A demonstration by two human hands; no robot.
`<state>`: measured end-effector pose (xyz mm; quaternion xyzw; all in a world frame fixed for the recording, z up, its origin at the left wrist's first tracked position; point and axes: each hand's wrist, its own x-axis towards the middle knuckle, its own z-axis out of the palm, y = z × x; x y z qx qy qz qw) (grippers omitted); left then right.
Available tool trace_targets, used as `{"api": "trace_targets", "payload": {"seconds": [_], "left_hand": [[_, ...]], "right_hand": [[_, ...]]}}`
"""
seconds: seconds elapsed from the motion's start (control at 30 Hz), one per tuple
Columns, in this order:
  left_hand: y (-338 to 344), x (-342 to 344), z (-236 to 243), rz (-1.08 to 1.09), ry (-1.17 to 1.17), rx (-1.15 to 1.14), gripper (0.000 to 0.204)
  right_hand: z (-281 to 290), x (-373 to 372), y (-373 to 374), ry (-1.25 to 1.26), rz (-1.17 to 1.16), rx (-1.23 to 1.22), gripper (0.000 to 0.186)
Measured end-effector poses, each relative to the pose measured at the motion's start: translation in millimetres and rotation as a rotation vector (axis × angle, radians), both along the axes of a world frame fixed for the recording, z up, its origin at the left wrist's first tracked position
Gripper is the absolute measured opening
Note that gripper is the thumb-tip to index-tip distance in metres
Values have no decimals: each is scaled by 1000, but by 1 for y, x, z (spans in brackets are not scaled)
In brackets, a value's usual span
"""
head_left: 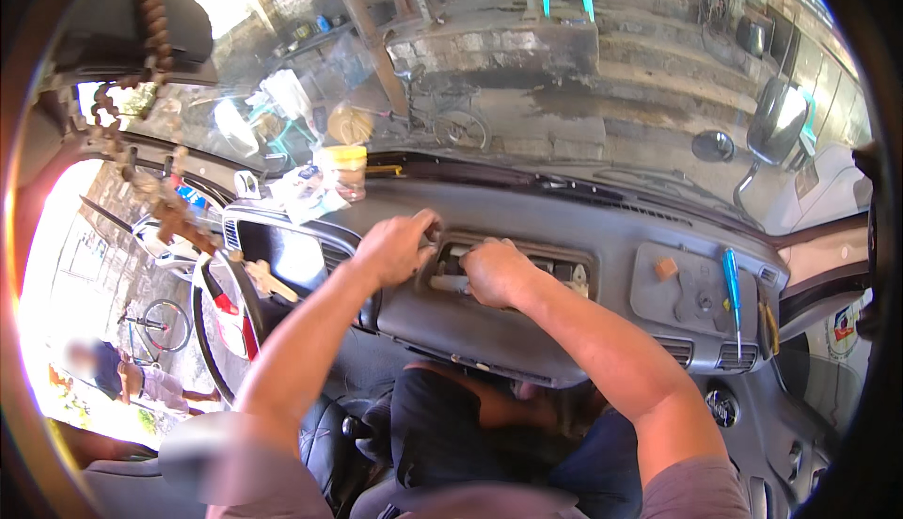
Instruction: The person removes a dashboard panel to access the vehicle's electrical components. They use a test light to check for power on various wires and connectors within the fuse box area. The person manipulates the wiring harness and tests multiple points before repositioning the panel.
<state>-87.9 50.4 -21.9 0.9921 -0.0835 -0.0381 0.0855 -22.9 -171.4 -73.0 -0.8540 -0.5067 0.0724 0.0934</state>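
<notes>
A rectangular opening [594, 270] is set in the top of a dark grey vehicle dashboard [423, 317]. My right hand [497, 273] reaches into it with bent fingers, whose tips are hidden. Beside that hand, a pale rounded part [450, 283] shows inside the opening, and a light metal bracket [576, 280] sits at its right end. My left hand [397, 248] is at the opening's left edge, its fingers curled in. Whatever either hand grips is too small or too hidden to make out.
A blue-handled screwdriver [732, 284] and a small brown block [666, 268] lie on the dashboard's right. At left are a yellow-lidded jar [350, 171], a plastic bag [306, 192], the steering wheel [199, 331] and a hanging beaded string with a wooden cross [179, 221]. Outside stands a person [132, 375].
</notes>
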Motion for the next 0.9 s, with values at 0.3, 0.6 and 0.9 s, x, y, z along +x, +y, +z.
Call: {"api": "trace_targets", "payload": {"seconds": [0.3,0.6,0.9], "left_hand": [[-18,-126,-89,-45,-589,-276,37],[-24,-133,-133,85,-770,-269,44],[-19,-129,-147,91,-823,-260,47]], "right_hand": [[-1,19,32,-17,183,-64,51],[1,35,48,-110,349,-94,49],[-23,39,42,-37,296,-2,41]]}}
